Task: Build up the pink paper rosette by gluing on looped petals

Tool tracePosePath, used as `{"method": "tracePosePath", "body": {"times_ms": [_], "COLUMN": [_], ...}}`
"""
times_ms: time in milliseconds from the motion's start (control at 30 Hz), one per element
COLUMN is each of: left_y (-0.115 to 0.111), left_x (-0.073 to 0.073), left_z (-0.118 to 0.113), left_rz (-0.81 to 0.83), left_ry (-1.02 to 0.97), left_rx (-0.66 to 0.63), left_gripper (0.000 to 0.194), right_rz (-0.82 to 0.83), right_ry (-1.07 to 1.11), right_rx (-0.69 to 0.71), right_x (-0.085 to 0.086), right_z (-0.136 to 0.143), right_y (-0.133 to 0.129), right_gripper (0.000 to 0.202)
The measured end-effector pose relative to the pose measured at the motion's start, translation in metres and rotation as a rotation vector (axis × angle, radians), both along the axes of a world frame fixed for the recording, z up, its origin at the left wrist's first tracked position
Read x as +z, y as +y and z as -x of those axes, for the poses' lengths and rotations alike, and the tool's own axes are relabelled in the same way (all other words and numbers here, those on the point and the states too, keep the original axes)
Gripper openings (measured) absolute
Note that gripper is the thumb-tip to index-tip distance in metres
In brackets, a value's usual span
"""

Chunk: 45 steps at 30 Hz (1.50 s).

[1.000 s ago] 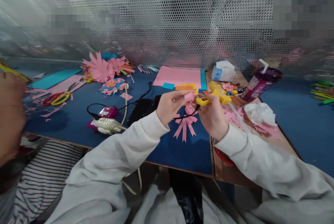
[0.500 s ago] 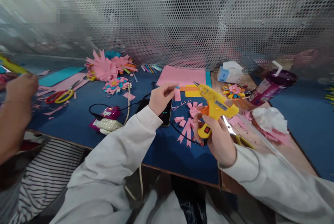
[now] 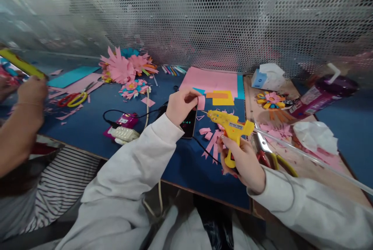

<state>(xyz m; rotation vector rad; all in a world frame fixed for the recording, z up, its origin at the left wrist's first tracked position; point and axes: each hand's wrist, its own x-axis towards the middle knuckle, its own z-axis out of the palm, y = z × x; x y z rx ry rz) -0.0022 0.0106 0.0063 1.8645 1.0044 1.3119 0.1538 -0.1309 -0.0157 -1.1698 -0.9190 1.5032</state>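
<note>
My left hand (image 3: 182,106) pinches a small pink paper piece (image 3: 201,102) between thumb and fingers, above a dark phone (image 3: 189,123). To its right, my right hand (image 3: 240,158) is wrapped round the handle of a yellow glue gun (image 3: 230,123). The gun's nozzle points left, a little below and right of the pink piece, not touching it. Behind the gun lies a cut pink paper piece with strips (image 3: 214,145). Yellow paper (image 3: 225,98) and pink sheets (image 3: 210,80) lie farther back.
Large paper flowers (image 3: 124,67) stand at the back left, near a power strip (image 3: 125,133). Scissors (image 3: 276,160), a tissue box (image 3: 266,77), crumpled tissue (image 3: 314,136) and a purple cup (image 3: 320,96) are on the right. Another person's hand (image 3: 32,92) is at the far left.
The glue gun in my right hand has come lower and turned nearly level, its nozzle now lower beside the pink piece. My left hand keeps its pinch. The view has shifted slightly.
</note>
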Motion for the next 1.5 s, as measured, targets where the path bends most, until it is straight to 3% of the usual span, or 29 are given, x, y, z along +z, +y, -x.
{"method": "tracePosePath", "body": {"times_ms": [1500], "left_y": [-0.0049], "left_x": [-0.0002], "left_z": [-0.0014], "left_rz": [-0.01], "left_ry": [0.077], "left_rx": [0.017], "left_gripper": [0.014], "right_rz": [0.012], "right_ry": [0.002], "right_rx": [-0.031], "right_x": [-0.0044], "right_z": [-0.0024], "right_y": [0.0046], "right_gripper": [0.025]}}
